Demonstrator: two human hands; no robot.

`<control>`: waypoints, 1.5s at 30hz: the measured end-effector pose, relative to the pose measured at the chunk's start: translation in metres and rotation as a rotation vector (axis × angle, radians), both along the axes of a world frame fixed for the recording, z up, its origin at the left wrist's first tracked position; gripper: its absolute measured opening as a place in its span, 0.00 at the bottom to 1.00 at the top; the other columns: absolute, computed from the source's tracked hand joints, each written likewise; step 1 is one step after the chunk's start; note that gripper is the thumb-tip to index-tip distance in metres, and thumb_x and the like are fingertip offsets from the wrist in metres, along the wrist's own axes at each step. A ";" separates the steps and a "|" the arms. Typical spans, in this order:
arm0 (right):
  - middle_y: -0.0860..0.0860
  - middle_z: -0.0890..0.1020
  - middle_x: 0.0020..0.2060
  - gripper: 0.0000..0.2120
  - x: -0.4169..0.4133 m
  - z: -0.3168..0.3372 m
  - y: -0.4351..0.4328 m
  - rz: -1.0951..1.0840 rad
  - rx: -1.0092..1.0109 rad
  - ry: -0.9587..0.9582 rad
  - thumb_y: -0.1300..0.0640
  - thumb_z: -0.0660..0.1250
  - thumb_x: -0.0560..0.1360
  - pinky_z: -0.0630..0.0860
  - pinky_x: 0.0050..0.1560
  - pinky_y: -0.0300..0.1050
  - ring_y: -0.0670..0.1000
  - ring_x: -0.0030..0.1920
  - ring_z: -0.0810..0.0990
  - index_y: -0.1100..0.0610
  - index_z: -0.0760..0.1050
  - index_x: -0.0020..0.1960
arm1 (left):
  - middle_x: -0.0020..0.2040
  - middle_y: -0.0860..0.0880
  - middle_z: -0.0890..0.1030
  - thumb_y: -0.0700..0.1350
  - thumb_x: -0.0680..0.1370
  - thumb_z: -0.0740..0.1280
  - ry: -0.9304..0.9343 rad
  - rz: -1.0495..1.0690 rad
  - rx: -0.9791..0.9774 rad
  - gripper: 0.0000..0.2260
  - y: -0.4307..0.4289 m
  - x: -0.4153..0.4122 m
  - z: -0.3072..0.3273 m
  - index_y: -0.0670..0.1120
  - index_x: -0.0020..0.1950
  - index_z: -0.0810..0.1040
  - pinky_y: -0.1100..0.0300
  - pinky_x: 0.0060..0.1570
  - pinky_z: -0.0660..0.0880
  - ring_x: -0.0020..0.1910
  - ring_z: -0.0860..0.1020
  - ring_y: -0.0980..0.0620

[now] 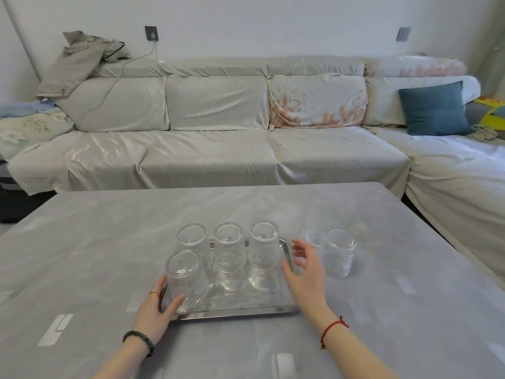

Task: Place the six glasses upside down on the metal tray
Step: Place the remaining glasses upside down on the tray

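A metal tray (237, 313) lies on the grey table. Several ribbed clear glasses stand upside down on it: three in the back row (194, 243) (229, 254) (264, 251) and one at the front left (185, 280). My left hand (155, 315) is wrapped around that front-left glass at its base. My right hand (304, 272) hovers open over the tray's right edge, fingers spread, holding nothing. One more glass (339, 253) stands on the table just right of that hand. Behind it is a blurred clear glass vessel (318, 225).
The grey table (109, 242) has a pale cover with white marks. A long covered sofa (218, 149) runs behind it, with a blue cushion (434, 108) at the right and a jacket (82, 56) on its left back.
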State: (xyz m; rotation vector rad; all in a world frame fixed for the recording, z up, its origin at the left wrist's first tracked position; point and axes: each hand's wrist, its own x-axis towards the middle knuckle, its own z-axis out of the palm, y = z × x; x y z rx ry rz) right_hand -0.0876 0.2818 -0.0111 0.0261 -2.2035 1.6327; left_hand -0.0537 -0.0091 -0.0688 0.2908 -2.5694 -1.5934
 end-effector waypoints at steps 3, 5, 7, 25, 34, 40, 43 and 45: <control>0.47 0.72 0.55 0.24 -0.007 0.000 0.046 -0.306 0.077 0.078 0.61 0.71 0.68 0.66 0.53 0.34 0.47 0.55 0.71 0.48 0.67 0.59 | 0.73 0.46 0.61 0.42 0.71 0.70 -0.027 -0.010 0.004 0.36 -0.004 0.005 -0.005 0.43 0.73 0.54 0.52 0.71 0.59 0.71 0.62 0.50; 0.53 0.69 0.62 0.31 -0.015 -0.004 0.069 -0.391 0.115 0.017 0.60 0.73 0.66 0.63 0.58 0.40 0.52 0.62 0.67 0.52 0.63 0.64 | 0.71 0.46 0.65 0.42 0.69 0.72 -0.019 -0.039 -0.051 0.37 -0.005 0.008 -0.008 0.44 0.72 0.56 0.56 0.68 0.60 0.67 0.65 0.52; 0.55 0.65 0.68 0.37 -0.023 -0.008 0.082 -0.350 0.122 -0.082 0.59 0.74 0.66 0.62 0.63 0.44 0.54 0.67 0.63 0.54 0.58 0.69 | 0.69 0.47 0.68 0.41 0.67 0.74 -0.002 -0.066 -0.085 0.38 -0.005 0.010 -0.007 0.45 0.71 0.58 0.58 0.65 0.61 0.63 0.67 0.55; 0.52 0.74 0.58 0.37 -0.036 -0.001 0.084 -0.247 0.007 -0.172 0.53 0.79 0.58 0.68 0.59 0.48 0.54 0.59 0.73 0.53 0.65 0.62 | 0.76 0.48 0.55 0.63 0.63 0.72 -0.007 -0.031 -0.490 0.49 0.000 0.012 -0.010 0.48 0.74 0.48 0.52 0.74 0.51 0.74 0.55 0.49; 0.38 0.76 0.47 0.31 0.005 0.004 -0.026 0.254 0.100 -0.147 0.53 0.80 0.56 0.68 0.44 0.28 0.33 0.48 0.74 0.44 0.69 0.53 | 0.74 0.52 0.61 0.66 0.61 0.70 0.026 -0.032 -0.492 0.50 -0.001 0.014 -0.008 0.48 0.73 0.49 0.55 0.74 0.48 0.72 0.60 0.54; 0.41 0.74 0.49 0.34 0.002 -0.008 -0.063 0.236 0.133 -0.205 0.52 0.79 0.57 0.65 0.51 0.26 0.41 0.51 0.72 0.46 0.67 0.58 | 0.74 0.52 0.60 0.68 0.62 0.67 0.008 -0.032 -0.506 0.49 -0.001 0.013 -0.011 0.47 0.73 0.50 0.54 0.74 0.48 0.73 0.58 0.55; 0.45 0.70 0.52 0.39 0.001 -0.013 -0.071 0.218 0.167 -0.225 0.52 0.79 0.57 0.62 0.58 0.35 0.44 0.56 0.68 0.52 0.65 0.63 | 0.74 0.51 0.60 0.68 0.62 0.68 0.011 -0.031 -0.496 0.49 -0.002 0.013 -0.011 0.47 0.73 0.50 0.54 0.74 0.49 0.72 0.58 0.54; 0.45 0.68 0.53 0.40 0.000 -0.015 -0.076 0.215 0.158 -0.232 0.52 0.79 0.58 0.61 0.60 0.36 0.46 0.59 0.68 0.52 0.64 0.65 | 0.74 0.51 0.60 0.68 0.62 0.68 0.012 -0.030 -0.495 0.49 -0.002 0.013 -0.011 0.46 0.73 0.50 0.54 0.74 0.49 0.72 0.58 0.54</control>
